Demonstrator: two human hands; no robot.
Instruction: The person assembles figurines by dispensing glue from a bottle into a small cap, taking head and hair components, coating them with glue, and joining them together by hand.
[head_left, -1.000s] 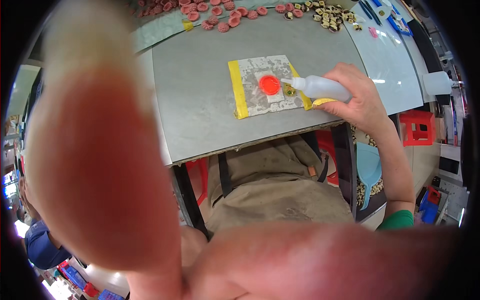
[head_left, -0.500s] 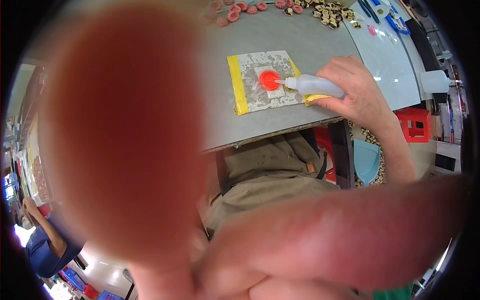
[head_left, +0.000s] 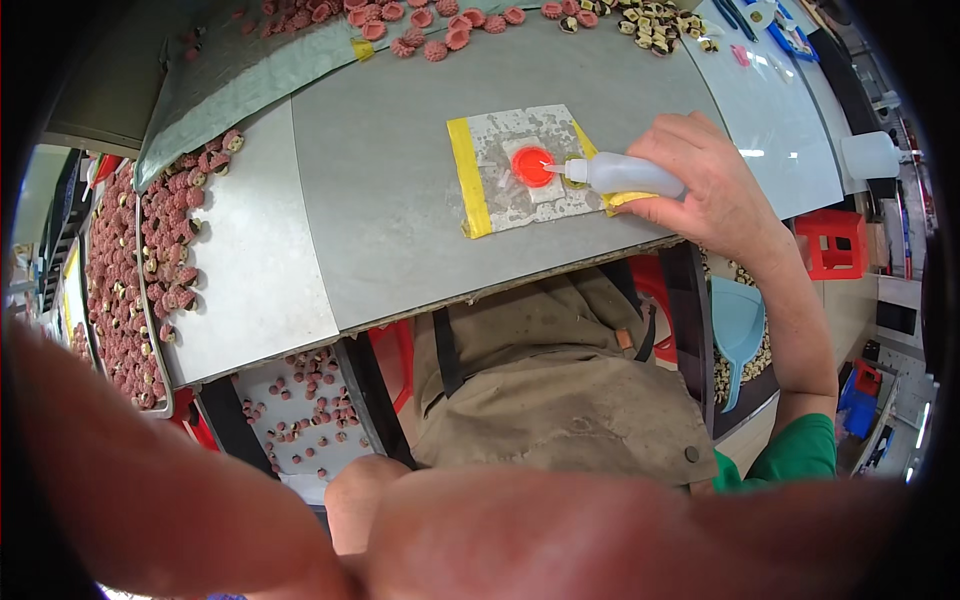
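My right hand (head_left: 712,190) grips a soft white squeeze bottle (head_left: 628,175) lying almost flat, its nozzle tip touching a round orange piece (head_left: 532,166). That piece sits on a small white square in the middle of a stained work mat with yellow tape edges (head_left: 470,190), on the grey table (head_left: 390,210). My left hand and forearm (head_left: 160,490) are held very close to the camera as a blurred mass across the lower left and bottom. Its fingers cannot be made out.
A tray of several red ridged pieces (head_left: 110,290) lies at the left, more of them (head_left: 420,25) along the table's far edge and on a lower shelf (head_left: 300,400). A white bottle (head_left: 868,155), a red stool (head_left: 830,245) and a blue scoop (head_left: 737,320) are at the right.
My left hand, which blocked most of the left and middle of the view, has dropped lower and uncovered the table and tray. The right hand and bottle stay at the orange piece.
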